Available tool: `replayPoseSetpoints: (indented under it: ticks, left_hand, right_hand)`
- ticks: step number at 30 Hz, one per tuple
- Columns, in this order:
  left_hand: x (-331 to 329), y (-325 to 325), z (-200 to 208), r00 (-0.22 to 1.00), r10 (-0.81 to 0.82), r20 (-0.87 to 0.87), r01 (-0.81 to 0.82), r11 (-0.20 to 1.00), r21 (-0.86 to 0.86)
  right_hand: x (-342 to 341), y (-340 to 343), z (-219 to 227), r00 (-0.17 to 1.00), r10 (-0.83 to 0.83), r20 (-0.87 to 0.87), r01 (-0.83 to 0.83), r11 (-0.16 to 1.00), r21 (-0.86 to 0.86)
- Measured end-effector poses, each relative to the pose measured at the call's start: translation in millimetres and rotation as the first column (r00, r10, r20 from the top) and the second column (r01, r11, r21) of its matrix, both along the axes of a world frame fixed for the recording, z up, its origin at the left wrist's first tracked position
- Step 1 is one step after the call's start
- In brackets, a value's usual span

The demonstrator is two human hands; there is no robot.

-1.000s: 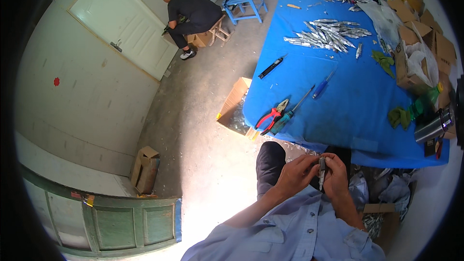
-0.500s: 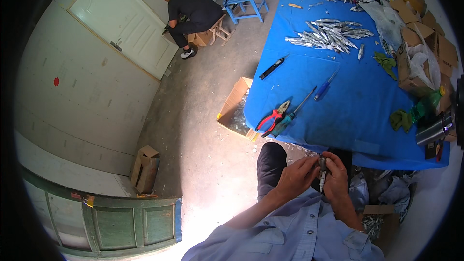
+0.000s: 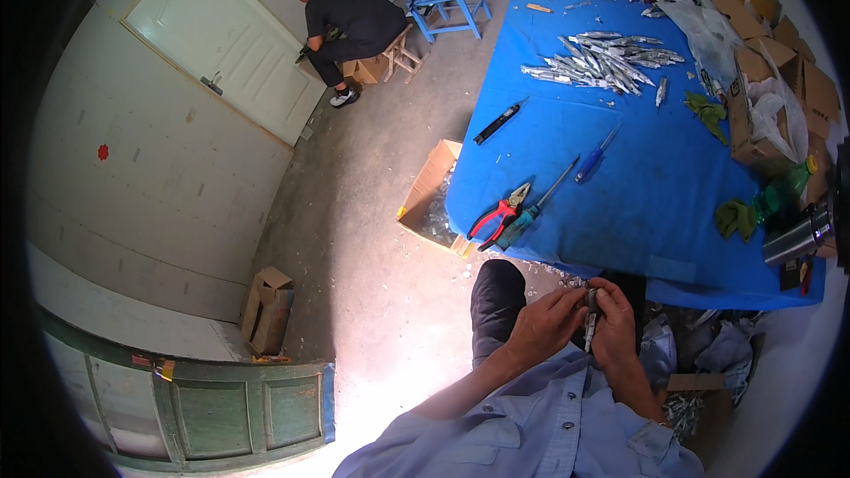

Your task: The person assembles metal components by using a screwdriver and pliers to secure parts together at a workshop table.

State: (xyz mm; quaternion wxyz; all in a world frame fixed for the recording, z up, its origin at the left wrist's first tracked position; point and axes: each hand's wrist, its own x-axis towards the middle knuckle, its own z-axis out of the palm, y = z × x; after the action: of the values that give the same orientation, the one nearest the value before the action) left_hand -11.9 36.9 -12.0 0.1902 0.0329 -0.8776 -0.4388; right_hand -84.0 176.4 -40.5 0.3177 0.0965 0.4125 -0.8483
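Note:
A slim grey-and-silver piece (image 3: 591,327), narrow towards its lower end, is upright between my hands in front of my chest. My right hand (image 3: 616,329) closes around it, thumb along its side. The fingers of my left hand (image 3: 547,322) are pinched against its upper end from the left. What kind of piece it is cannot be made out. On the blue-covered table (image 3: 655,212) beyond lie red-handled pliers (image 3: 500,212), a teal-handled screwdriver (image 3: 522,226), a blue-handled screwdriver (image 3: 591,165) and a black pen-like tool (image 3: 498,124).
Farther back is a heap of slim silvery pieces (image 3: 611,62). Cardboard boxes (image 3: 753,137), a green bottle (image 3: 784,195) and a metal cylinder (image 3: 792,241) line the table's right side. A carton (image 3: 425,177) stands left of the table. Another person (image 3: 359,18) sits by the door.
My left fingers have shifted very slightly at the piece's upper end. Both hands otherwise stay in place, still holding it.

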Motion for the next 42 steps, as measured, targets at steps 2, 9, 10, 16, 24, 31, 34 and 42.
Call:
replayPoseSetpoints:
  ticks: [2, 9, 10, 16, 24, 31, 34, 42]
  left_hand:
    - [1, 0, -1, 1.0, -0.002, 0.015, 0.002, 1.0, 0.001]
    - [4, 1, -6, 0.999, -0.017, 0.05, 0.015, 0.999, 0.041]
    - [5, 1, -8, 0.998, -0.022, 0.056, 0.02, 0.999, 0.048]
    - [9, 6, -14, 0.989, -0.062, 0.133, 0.04, 0.987, 0.157]
    - [9, 6, -13, 0.984, -0.068, 0.164, 0.042, 0.987, 0.156]
    - [10, 8, -15, 0.956, -0.097, 0.276, 0.05, 0.984, 0.173]
    - [10, 9, -16, 0.95, -0.102, 0.295, 0.044, 0.979, 0.197]
    - [10, 9, -17, 0.905, -0.178, 0.386, 0.005, 0.912, 0.41]
  right_hand:
    - [0, -1, 1, 1.0, -0.023, 0.008, 0.023, 1.0, 0.013]
    - [-1, 0, 1, 1.0, -0.027, 0.008, 0.026, 0.999, 0.039]
    - [0, -1, 4, 0.999, -0.035, 0.014, 0.034, 0.999, 0.04]
    - [-2, 0, 7, 0.998, -0.044, 0.041, 0.042, 0.998, 0.044]
    - [-1, 0, 5, 0.995, -0.07, 0.065, 0.068, 0.997, 0.022]
    - [-3, 3, -4, 0.997, -0.065, 0.043, 0.065, 0.998, 0.007]
    - [-2, 2, -2, 0.997, -0.067, 0.048, 0.066, 0.998, 0.018]
    - [-2, 1, -4, 0.997, -0.068, 0.039, 0.067, 0.997, 0.023]
